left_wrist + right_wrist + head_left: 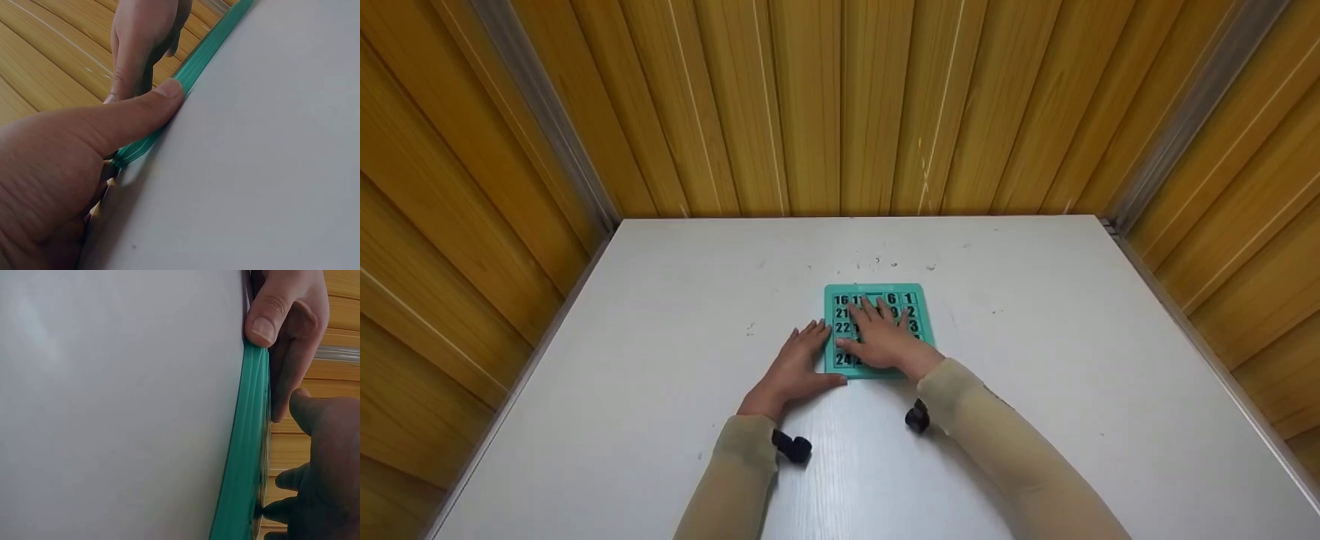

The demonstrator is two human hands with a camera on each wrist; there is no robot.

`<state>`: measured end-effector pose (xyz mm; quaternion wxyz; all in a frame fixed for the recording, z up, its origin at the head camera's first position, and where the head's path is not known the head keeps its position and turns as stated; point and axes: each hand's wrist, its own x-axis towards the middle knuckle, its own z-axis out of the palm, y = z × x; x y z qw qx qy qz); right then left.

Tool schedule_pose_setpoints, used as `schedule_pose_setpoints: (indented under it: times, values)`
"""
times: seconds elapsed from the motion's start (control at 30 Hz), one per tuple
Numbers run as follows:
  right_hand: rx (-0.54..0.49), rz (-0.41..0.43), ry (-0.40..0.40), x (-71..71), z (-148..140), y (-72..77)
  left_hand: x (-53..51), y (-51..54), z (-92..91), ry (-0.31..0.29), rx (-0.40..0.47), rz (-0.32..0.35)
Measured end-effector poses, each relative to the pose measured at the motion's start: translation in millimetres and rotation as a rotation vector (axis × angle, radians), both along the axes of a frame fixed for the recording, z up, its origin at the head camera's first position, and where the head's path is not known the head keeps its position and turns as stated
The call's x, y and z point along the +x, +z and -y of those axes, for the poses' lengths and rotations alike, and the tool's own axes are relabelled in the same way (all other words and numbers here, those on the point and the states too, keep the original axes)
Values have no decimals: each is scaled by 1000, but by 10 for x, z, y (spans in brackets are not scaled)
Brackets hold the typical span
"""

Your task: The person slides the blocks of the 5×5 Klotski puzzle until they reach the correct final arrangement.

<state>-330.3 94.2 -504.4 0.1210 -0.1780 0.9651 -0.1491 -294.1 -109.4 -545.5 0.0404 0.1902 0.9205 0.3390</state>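
Note:
A square teal number slide puzzle (841,328) lies flat on the white table, black numerals such as 16, 21, 22 and 24 showing on its tiles. My left hand (795,367) holds it at the lower left corner, fingers along the left side. In the left wrist view the thumb (140,112) presses the teal near edge (205,56). Over the tiles spreads my right hand (885,339), its fingertips touching the upper and middle rows and hiding many numbers. From the right wrist, the right hand (332,467) appears beside the frame's edge.
The white table (660,315) carries small dark marks behind the puzzle. Wood-look panels (825,112) stand at the back and both sides. A small black device (793,448) is strapped at the left wrist, another device (916,417) at the right.

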Motion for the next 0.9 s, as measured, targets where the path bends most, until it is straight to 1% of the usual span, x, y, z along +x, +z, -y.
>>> schedule_pose_setpoints:
  times: [0.2, 0.33, 0.47, 0.7, 0.9]
  values:
    - [-26, 4, -33, -3, -178, 8, -8, 0, 9, -5, 2, -17]
    - [-20, 16, -59, -2, -301, 28, 0, 0, 17, -8, -1, -23]
    - [-15, 26, -69, -2, -367, 28, 4, -9, 22, -16, 2, -37]
    - [-19, 35, -75, -2, -368, -11, -11, -36, 4, -9, -3, -41]
    - [-7, 30, -69, -5, -277, -12, -9, -12, -7, -18, -2, -46]
